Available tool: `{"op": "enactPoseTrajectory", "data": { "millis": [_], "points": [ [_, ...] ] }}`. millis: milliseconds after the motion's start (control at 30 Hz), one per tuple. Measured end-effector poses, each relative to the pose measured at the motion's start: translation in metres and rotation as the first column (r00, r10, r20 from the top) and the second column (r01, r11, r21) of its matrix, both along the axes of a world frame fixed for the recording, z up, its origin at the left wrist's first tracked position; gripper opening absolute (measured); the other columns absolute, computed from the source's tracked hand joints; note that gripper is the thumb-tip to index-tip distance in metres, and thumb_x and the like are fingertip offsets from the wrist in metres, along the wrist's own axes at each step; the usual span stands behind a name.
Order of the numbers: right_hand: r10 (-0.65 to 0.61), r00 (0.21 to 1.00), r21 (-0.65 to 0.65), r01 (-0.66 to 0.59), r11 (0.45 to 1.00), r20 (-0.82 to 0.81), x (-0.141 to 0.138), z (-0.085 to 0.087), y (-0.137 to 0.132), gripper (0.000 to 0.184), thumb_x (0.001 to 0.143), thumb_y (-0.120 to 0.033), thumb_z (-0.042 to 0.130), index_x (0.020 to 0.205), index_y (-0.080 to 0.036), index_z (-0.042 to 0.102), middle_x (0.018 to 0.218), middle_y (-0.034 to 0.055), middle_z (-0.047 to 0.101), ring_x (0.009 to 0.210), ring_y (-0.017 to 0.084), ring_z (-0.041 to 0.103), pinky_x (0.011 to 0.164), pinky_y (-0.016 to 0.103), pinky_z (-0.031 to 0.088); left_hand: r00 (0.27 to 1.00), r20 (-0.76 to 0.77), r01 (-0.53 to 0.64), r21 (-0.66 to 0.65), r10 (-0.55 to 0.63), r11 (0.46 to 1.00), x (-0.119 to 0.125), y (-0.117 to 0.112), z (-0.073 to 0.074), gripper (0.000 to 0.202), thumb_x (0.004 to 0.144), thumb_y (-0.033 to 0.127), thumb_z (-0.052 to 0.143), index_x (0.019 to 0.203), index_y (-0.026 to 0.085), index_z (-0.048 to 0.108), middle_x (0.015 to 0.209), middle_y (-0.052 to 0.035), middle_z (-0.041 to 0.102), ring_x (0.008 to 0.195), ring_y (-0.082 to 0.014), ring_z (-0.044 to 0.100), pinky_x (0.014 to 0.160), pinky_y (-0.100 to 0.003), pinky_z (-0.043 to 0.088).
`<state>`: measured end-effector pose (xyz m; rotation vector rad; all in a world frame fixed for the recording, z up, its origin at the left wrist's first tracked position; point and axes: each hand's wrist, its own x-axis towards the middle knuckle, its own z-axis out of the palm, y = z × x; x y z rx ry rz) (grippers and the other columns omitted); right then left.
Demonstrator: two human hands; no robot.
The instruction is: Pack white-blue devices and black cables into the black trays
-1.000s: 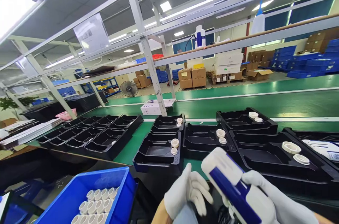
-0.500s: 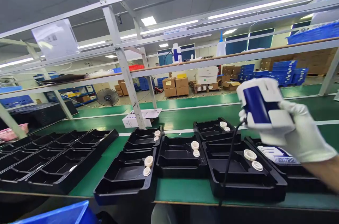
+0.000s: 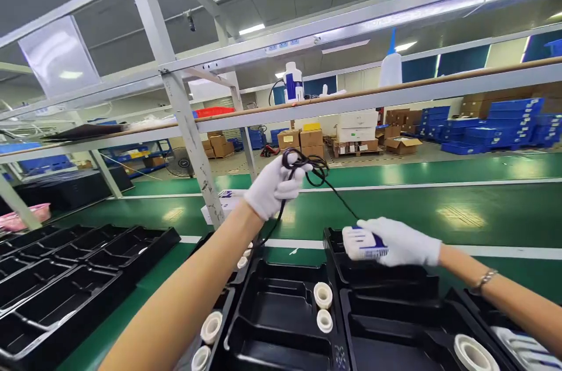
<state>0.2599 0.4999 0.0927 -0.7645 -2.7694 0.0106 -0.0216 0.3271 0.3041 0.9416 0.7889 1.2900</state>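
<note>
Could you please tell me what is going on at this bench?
A person in white gloves is working over black trays on a green belt. The right hand holds a white-and-blue device on a far tray, while the left hand holds up the coiled black cable that runs to it. White rings sit in nearer trays.
</note>
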Motion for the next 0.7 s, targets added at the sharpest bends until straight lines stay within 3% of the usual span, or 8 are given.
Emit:
{"op": "enactPoseTrajectory", "data": {
  "millis": [100,233,367,433,500,567,633,700],
  "points": [
    [0.021,0.988,-0.182,0.008,0.983,0.154,-0.024,-0.027,0.023,0.100,0.063,-0.034,0.071,0.157,-0.008,0.046,0.132,0.0223,0.066,0.114,0.040,0.065,0.101,0.052,0.053,0.981,-0.194,-0.042,-0.057,0.030,0.997,-0.001,0.053,-0.004,0.036,0.102,0.023,0.030,0.069,0.019,0.046,0.056,0.0010,0.058,0.026,-0.0007,0.017,0.025,-0.012,0.009],
    [-0.009,0.968,-0.369,0.105,0.924,0.252,-0.040,-0.053,0.031,0.107,0.065,-0.043,0.076,0.162,-0.015,0.039,0.139,0.0235,0.063,0.122,0.042,0.064,0.103,0.055,0.052,0.950,-0.310,-0.068,-0.063,0.045,0.996,-0.006,0.095,-0.024,0.034,0.103,0.028,0.032,0.071,0.021,0.042,0.057,0.0018,0.060,0.026,-0.0001,0.017,0.027,-0.010,0.010],
    [0.020,0.965,-0.333,0.071,0.940,0.262,-0.041,-0.065,0.034,0.101,0.065,-0.043,0.081,0.154,-0.010,0.050,0.139,0.0255,0.062,0.126,0.043,0.061,0.108,0.056,0.049,0.928,-0.372,-0.053,-0.032,0.038,0.998,-0.006,0.114,-0.034,0.034,0.105,0.030,0.032,0.074,0.020,0.044,0.058,0.0036,0.058,0.029,-0.0001,0.016,0.029,-0.011,0.010],
    [0.021,0.981,-0.186,0.015,0.982,0.190,-0.036,-0.047,0.038,0.074,0.075,-0.049,0.076,0.138,-0.012,0.067,0.134,0.0244,0.066,0.122,0.045,0.062,0.105,0.060,0.050,0.898,-0.440,-0.005,-0.009,0.001,1.000,-0.003,0.117,-0.035,0.040,0.105,0.030,0.029,0.074,0.017,0.051,0.057,0.0045,0.053,0.031,0.0000,0.016,0.030,-0.012,0.011],
    [-0.034,0.995,0.000,0.034,0.999,-0.098,-0.029,-0.008,0.041,0.054,0.089,-0.054,0.063,0.126,-0.015,0.072,0.130,0.0224,0.069,0.121,0.043,0.062,0.106,0.060,0.048,0.860,-0.507,0.077,0.019,-0.057,0.997,0.003,0.117,-0.034,0.047,0.106,0.032,0.027,0.076,0.014,0.058,0.057,0.0048,0.049,0.033,-0.0002,0.015,0.032,-0.013,0.012],
    [-0.066,0.851,0.151,0.168,0.974,-0.521,-0.025,0.041,0.040,0.066,0.090,-0.061,0.062,0.139,-0.015,0.061,0.142,0.0222,0.062,0.134,0.042,0.054,0.115,0.059,0.041,0.805,-0.579,0.178,0.020,-0.134,0.984,0.012,0.118,-0.033,0.051,0.106,0.035,0.025,0.080,0.012,0.063,0.058,0.0041,0.048,0.036,-0.0012,0.014,0.034,-0.016,0.012],
    [-0.042,0.772,0.100,0.136,0.986,-0.634,-0.029,0.084,0.035,0.072,0.082,-0.063,0.070,0.138,-0.018,0.060,0.136,0.0171,0.066,0.128,0.040,0.058,0.110,0.055,0.046,0.722,-0.689,0.172,0.097,-0.059,0.980,0.026,0.121,-0.031,0.051,0.105,0.038,0.029,0.080,0.013,0.065,0.061,0.0019,0.051,0.039,-0.0032,0.018,0.038,-0.018,0.017],
    [-0.116,0.801,-0.127,0.050,0.991,-0.588,-0.042,0.108,0.025,0.050,0.083,-0.059,0.064,0.115,-0.021,0.068,0.105,0.0095,0.074,0.098,0.033,0.068,0.091,0.047,0.055,0.639,-0.736,0.047,0.328,0.224,0.944,0.042,0.126,-0.029,0.038,0.101,0.039,0.042,0.083,0.015,0.066,0.069,-0.0002,0.055,0.049,-0.0071,0.037,0.049,-0.020,0.036]
  ]
}}
